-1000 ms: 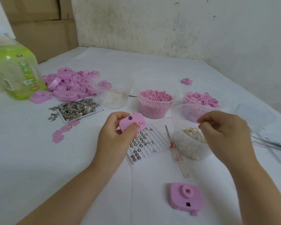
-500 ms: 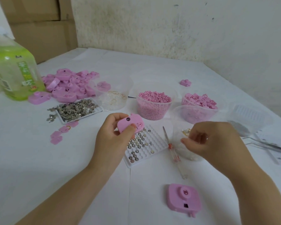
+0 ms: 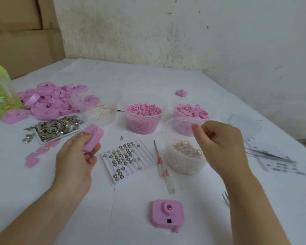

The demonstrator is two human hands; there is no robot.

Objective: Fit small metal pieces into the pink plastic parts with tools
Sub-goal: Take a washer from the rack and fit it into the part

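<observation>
View from a head-worn camera looking down at a white-covered table [image 3: 148, 80]. Two bare forearms reach in from the bottom corners.

The left hand [image 3: 76, 156] is raised slightly above the table, palm turned inward. Its thumb and curled fingers grip the lower end of a rounded pink plastic block [image 3: 94, 137], which tilts up and to the right. This part sits just left of a white gridded tray [image 3: 145, 152] holding rows of small round metal discs [image 3: 124, 156].

The right hand [image 3: 219, 144] hovers over a clear plastic tub of transparent bits and yellow rings [image 3: 184, 163]. Its back faces the camera, its fingers are curled towards the palm, and its thumb points left. Whether it pinches anything cannot be told.

Between the tray and the tub lies a slim screwdriver with a clear handle [image 3: 162, 165]. Nearer the viewer, a pink camera-shaped plastic shell [image 3: 168, 215] lies flat. Further back stand a tub of pink granules [image 3: 143, 119] and a tub of pink clips [image 3: 191, 111]. To the left are a heap of pink plastic shells [image 3: 49, 99] and a shallow tray of silver metal pieces [image 3: 58, 128].
</observation>
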